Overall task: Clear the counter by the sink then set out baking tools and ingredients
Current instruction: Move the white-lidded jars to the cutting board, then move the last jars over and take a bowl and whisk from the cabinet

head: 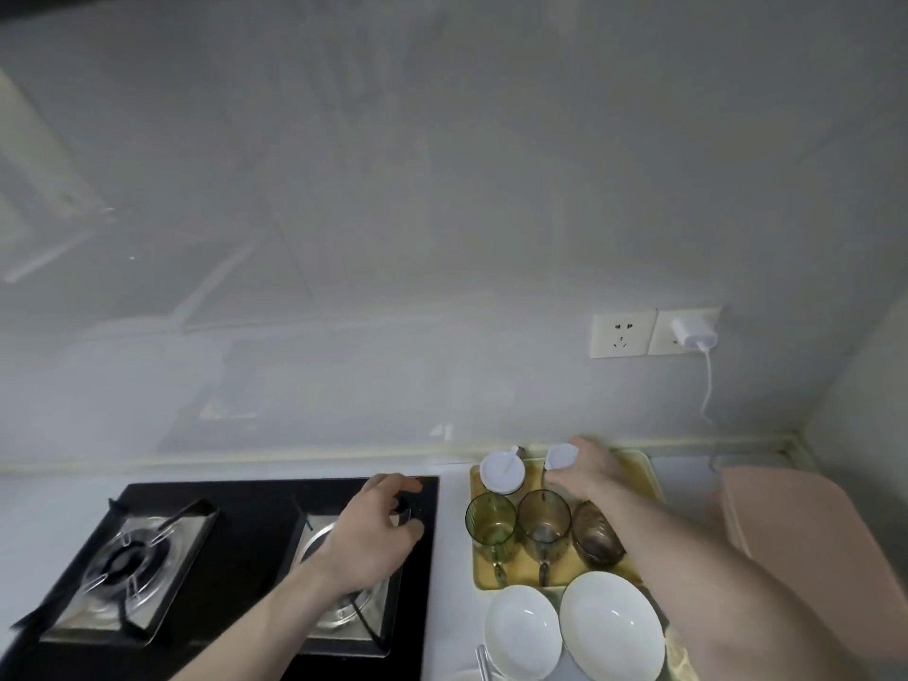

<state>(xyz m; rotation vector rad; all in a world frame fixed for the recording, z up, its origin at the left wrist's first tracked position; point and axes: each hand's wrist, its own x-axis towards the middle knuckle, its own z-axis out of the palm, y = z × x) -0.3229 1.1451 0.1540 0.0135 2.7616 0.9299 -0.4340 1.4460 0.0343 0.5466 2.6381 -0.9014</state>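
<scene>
Counter: white counter [449,533] beside the black glass two-burner gas hob [236,503]; we see no sink from here.
Tray: pale yellow rectangular plastic tray [643,479], set against the back wall.
Tray contents: white round lidded jar with a spoon handle [501,471]; second small white lidded jar [561,457]; two green glass mugs [491,521]; one brownish glass cup [597,533].
Front of tray: two white ceramic bowls [611,624].
Right hand [592,466]: our grip curls round the second white jar at the tray's far edge.
Left hand [381,525]: fingers loosely bent over the hob's right burner, holding nothing.
Key relation: jar lies directly under our right hand, upright; left hand is well apart, across the mugs.
Judgement: lifting the jar off comes next.
</scene>
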